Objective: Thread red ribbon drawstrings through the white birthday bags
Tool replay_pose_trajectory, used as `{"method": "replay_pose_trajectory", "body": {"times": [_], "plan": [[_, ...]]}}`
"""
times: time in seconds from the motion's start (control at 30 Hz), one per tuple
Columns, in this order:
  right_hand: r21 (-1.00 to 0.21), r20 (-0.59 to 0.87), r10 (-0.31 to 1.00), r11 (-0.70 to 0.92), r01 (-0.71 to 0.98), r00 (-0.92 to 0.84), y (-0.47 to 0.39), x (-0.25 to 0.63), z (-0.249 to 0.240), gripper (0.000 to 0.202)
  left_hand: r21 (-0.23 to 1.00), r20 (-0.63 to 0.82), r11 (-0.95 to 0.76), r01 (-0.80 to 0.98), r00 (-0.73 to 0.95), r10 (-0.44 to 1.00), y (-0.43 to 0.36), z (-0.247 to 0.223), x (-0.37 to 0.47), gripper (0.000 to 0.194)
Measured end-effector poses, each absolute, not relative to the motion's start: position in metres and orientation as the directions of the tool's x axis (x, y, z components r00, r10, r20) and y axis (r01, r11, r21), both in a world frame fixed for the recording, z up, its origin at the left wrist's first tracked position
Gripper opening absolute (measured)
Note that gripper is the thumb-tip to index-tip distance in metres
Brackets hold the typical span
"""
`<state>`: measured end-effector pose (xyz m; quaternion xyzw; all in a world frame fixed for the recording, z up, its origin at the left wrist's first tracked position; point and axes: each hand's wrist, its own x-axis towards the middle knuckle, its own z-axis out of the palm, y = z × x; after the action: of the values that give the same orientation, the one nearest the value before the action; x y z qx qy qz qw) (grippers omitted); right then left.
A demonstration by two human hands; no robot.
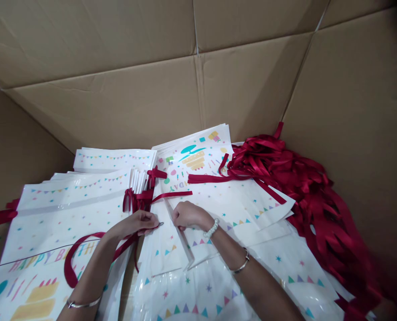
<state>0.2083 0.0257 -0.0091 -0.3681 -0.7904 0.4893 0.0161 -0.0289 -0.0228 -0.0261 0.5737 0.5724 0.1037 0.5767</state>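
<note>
Two bare hands work over white party-printed sheets, inside cardboard walls (134,102) that show on three sides. The left hand (140,224) is closed to a pinch, thumb and fingertips on one small dark loop (161,224), which pokes out toward the right hand (190,215). That right hand is curled closed over one folded white sheet (171,249) near the middle; whether it grips anything cannot be told. One curved red ribbon (72,263) passes beneath the left forearm. The wearer has three bands: one left bangle (84,304), one right bangle (241,263) and one pale coiled band (211,228). Behind the hands, one cake-printed stack (193,158) leans toward the back wall; its sheets overlap too closely to count. One big red ribbon heap (285,169) spreads along the right, its strands uncountable.
</note>
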Motion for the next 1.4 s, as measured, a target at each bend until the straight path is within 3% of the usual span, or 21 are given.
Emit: {"method": "replay_pose_trajectory", "body": {"times": [0.63,0.87,1.2,1.4], "plan": [[-0.829,-0.23,0.679,0.239,0.506,-0.697,0.022,0.197,-0.028,0.01,0.804,-0.529,0.324,0.498,0.351,0.772,-0.021,-0.035,-0.035,0.04],[-0.827,-0.096,0.741,0.312,0.468,-0.665,0.019,0.188,-0.04,0.008,0.808,-0.517,0.306,0.504,0.356,0.778,-0.022,-0.028,-0.028,0.042],[-0.783,0.041,0.796,0.401,0.475,-0.604,0.016,0.176,-0.056,0.017,0.834,-0.481,0.285,0.471,0.369,0.796,-0.022,-0.032,-0.037,0.036],[-0.857,0.001,0.762,0.335,0.393,-0.648,0.016,0.181,-0.052,0.024,0.855,-0.463,0.284,0.434,0.392,0.795,-0.02,-0.045,-0.046,0.035]]}}
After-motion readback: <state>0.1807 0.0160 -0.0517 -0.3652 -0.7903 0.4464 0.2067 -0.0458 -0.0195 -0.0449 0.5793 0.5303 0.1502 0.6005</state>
